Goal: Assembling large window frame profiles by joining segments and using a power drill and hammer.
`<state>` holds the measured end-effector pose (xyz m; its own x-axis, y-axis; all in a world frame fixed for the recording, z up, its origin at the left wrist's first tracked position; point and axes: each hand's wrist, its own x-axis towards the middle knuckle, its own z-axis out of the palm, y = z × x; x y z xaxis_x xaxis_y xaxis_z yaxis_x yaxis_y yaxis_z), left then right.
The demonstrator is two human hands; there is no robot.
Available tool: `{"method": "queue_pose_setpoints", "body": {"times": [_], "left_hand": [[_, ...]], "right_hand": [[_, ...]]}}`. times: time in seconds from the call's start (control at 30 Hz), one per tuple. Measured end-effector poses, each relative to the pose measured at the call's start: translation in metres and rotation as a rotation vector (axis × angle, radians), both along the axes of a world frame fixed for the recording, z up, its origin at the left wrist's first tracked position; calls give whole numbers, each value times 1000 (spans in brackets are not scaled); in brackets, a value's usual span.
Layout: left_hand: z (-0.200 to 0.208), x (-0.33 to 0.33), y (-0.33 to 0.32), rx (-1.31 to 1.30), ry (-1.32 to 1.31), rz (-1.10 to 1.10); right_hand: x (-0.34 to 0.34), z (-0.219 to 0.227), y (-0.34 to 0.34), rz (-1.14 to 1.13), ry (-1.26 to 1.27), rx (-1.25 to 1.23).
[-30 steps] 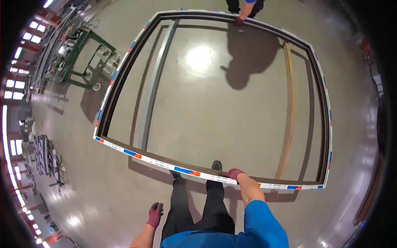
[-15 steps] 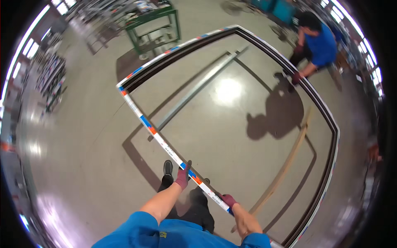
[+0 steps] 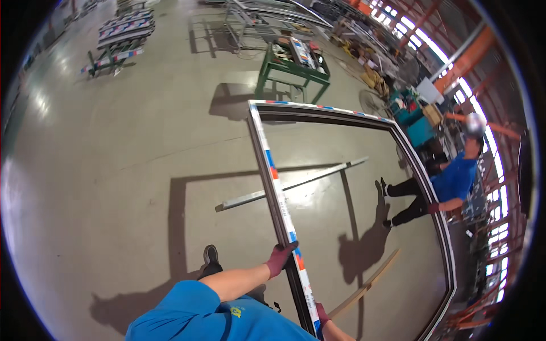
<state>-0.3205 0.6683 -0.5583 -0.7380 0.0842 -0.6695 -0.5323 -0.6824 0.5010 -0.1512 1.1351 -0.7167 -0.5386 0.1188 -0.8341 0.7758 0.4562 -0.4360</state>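
Three visible hands bore the frame (image 3: 273,170) above the floor (image 3: 136,136): the left hand (image 3: 278,260) and right hand (image 3: 322,316) on its near side, a co-worker's hand (image 3: 434,208) opposite. Lifting appeared complete; what was left could not be told. The left fingers closed around the outer edge; the right gripped from the inner edge, tips hidden.

Wearing a bright blue short-sleeved shirt (image 3: 185,311) with a small yellow mark (image 3: 235,312) on the front. Also got maroon gloves (image 3: 277,262) on, dark at left fingertips (image 3: 293,246). Lower down, wearing black trousers (image 3: 211,271) and dark shoe (image 3: 211,253) with paler edge.
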Motion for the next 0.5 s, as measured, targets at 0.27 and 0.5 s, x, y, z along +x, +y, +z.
{"method": "queue_pose_setpoints", "body": {"times": [0.27,0.5], "left_hand": [[45,-132,17,-54,90,93],[70,-175,-25,-101,106,141]], "right_hand": [[-127,216,-123,-348,-155,-127],[-182,222,-135,-332,-115,-126]]}}
